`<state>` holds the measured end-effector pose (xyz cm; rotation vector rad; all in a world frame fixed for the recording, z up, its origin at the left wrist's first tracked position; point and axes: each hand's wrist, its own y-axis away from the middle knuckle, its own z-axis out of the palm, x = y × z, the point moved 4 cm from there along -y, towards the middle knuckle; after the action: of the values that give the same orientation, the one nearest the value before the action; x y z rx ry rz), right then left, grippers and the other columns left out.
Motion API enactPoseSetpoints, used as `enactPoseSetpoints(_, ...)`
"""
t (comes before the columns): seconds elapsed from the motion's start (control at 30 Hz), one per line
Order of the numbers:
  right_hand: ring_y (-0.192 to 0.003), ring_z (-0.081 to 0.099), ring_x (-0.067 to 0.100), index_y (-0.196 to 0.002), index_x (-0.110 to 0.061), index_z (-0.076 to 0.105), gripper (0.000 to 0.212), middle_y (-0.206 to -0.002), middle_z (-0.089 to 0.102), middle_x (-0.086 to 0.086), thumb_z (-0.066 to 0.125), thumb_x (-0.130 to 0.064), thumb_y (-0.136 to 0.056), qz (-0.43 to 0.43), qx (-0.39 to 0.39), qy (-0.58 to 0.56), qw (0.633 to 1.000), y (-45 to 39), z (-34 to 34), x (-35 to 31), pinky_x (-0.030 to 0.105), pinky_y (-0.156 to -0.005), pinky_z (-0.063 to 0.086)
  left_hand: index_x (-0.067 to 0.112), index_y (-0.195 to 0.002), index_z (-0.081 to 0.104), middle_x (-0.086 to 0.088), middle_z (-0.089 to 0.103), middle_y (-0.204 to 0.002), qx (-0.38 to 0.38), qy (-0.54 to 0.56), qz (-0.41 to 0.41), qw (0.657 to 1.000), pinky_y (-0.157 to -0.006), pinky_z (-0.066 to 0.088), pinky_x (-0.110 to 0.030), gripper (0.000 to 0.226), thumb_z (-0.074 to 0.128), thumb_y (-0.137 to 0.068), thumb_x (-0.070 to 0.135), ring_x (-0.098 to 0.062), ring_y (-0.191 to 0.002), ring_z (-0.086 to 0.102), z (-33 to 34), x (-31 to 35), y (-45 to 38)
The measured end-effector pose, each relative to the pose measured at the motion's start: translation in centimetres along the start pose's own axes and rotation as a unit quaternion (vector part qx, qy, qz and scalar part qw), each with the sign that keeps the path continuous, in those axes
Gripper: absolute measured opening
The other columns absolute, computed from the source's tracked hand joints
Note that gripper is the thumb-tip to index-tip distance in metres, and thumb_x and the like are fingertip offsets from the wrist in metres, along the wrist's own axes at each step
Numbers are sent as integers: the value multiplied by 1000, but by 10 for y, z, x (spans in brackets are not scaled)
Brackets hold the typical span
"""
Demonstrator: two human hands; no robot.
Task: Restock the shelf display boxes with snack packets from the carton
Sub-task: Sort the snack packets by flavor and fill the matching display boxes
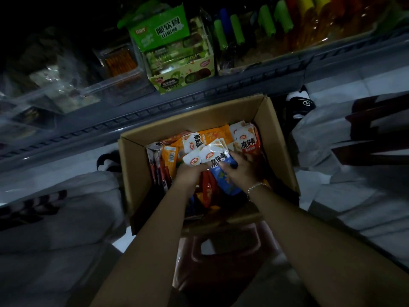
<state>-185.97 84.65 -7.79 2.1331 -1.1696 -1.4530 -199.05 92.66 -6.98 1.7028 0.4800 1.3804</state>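
Observation:
An open cardboard carton sits below me on a red stool, filled with several snack packets in white, orange, red and blue. Both my hands reach into it. My left hand grips the lower edge of white packets near the carton's middle. My right hand holds a blue-and-white packet just beside it. Up on the shelf stands a green display box with green packets stacked inside and its lid flipped up.
The grey shelf edge runs across above the carton. Clear bins of snacks sit left of the green box, and bottles with green caps stand to the right. The red stool carries the carton. My knees flank it.

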Motion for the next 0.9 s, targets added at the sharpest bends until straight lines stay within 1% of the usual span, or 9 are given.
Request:
enactPoseSetpoints(0.13, -119, 48, 19, -128, -14, 57, 49, -139, 42, 8, 70, -33, -84, -27, 7, -101, 994, 2, 4, -24, 20, -88, 50, 15, -109, 64, 2, 72, -96, -30, 79, 46, 995, -71, 55, -28, 30, 64, -85, -3, -13, -81, 71, -12, 16, 10)
enactPoseSetpoints(0.2, -118, 51, 21, -123, -14, 61, 53, -132, 50, 7, 73, -41, -79, -47, 9, -108, 993, 6, 4, -37, 34, -93, 51, 11, -104, 66, -6, 72, -98, -32, 107, 71, 991, -83, 55, -39, 27, 62, -84, -7, -22, -87, 70, -18, 25, 15)
enactPoseSetpoints(0.27, -111, 57, 23, -116, -20, 66, 59, -120, 59, 5, 74, -54, -69, -53, 28, -132, 989, 6, 4, -45, 42, -89, 53, 9, -96, 67, -12, 71, -101, -16, 120, 62, 991, -84, 56, -42, 21, 65, -82, -6, -26, -83, 70, -24, 35, 21)
enactPoseSetpoints(0.37, -100, 63, 20, -114, -12, 64, 50, -110, 65, 6, 75, -42, -76, -54, 26, -175, 983, 10, 2, -61, 31, -80, 55, 5, -103, 66, -20, 68, -110, -11, 132, 38, 990, -81, 57, -42, 25, 70, -80, 0, -30, -87, 69, -30, 47, 34)
enactPoseSetpoints(0.47, -77, 64, 11, -104, -7, 60, 29, -93, 66, 3, 70, -26, -84, -58, 6, -224, 973, 20, -5, -77, 17, -54, 51, 7, -111, 63, -17, 69, -109, -49, 144, 27, 988, -82, 57, -42, 28, 69, -83, 5, -28, -88, 70, -32, 61, 49)
enactPoseSetpoints(0.5, -74, 64, 11, -102, -7, 60, 26, -89, 66, 3, 69, -25, -85, -64, -2, -241, 968, 25, -8, -82, 16, -51, 49, 7, -113, 62, -15, 71, -106, -66, 149, 22, 986, -79, 58, -41, 28, 67, -85, 8, -27, -86, 71, -32, 65, 55)
enactPoseSetpoints(0.67, -77, 68, 19, -92, -11, 63, 12, -87, 71, 5, 68, -20, -86, -78, -35, -308, 948, 46, -20, -106, 35, -74, 56, 7, -117, 60, -10, 74, -95, -150, 163, 43, 974, -68, 60, -36, 25, 51, -97, 19, -22, -82, 72, -32, 90, 86)
enactPoseSetpoints(0.83, -75, 67, 24, -87, -9, 63, 13, -84, 70, 9, 72, -17, -83, -85, 29, -346, 934, 62, -38, -132, 38, -73, 55, 9, -104, 65, -10, 74, -92, -184, 171, 73, 965, -77, 57, -40, 24, 47, -99, 24, -21, -80, 72, -33, 119, 123)
enactPoseSetpoints(0.9, -75, 67, 25, -89, -6, 63, 16, -84, 70, 11, 73, -17, -82, -95, 36, -359, 928, 73, -47, -146, 37, -70, 56, 7, -101, 64, -10, 75, -88, -190, 144, 80, 968, -75, 59, -39, 19, 48, -97, 17, -21, -77, 73, -32, 126, 135)
